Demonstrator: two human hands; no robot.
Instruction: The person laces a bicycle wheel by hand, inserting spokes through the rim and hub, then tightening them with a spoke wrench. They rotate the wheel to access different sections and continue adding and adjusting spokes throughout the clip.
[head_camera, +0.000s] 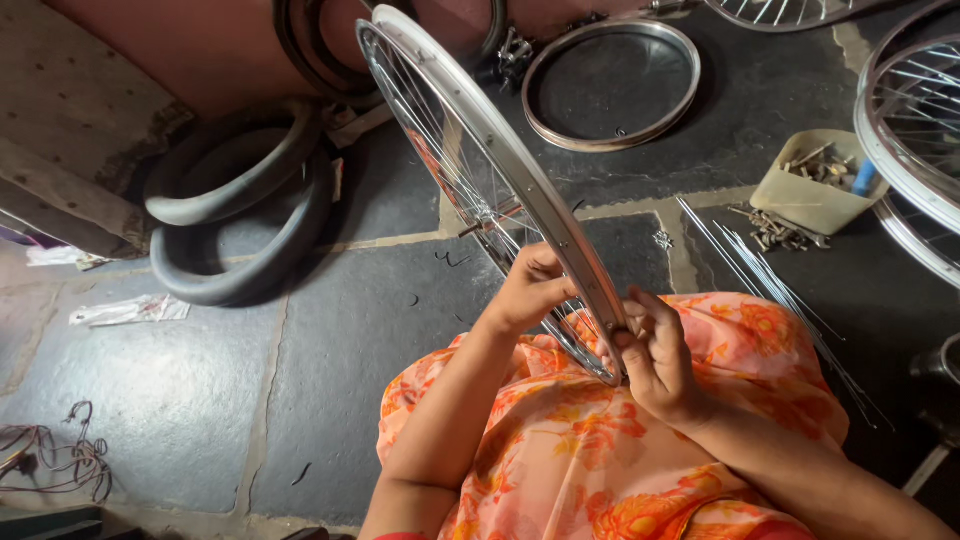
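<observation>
A silver spoked bicycle wheel (470, 120) stands on edge over my lap, seen nearly edge-on, its near end resting on orange flowered cloth (560, 440). My left hand (530, 290) grips the rim from the left, fingers curled among the thin spokes. My right hand (655, 355) presses on the rim's lower right side, fingers pinched at the rim; whether it holds a small part there is hidden.
Black rubber inner tubes (240, 220) lie at the left on the dark stone floor. A bare metal rim (612, 85) lies beyond. A beige tub of small metal parts (815, 185), loose spokes (760, 275) and more spoked wheels (915, 120) sit at the right.
</observation>
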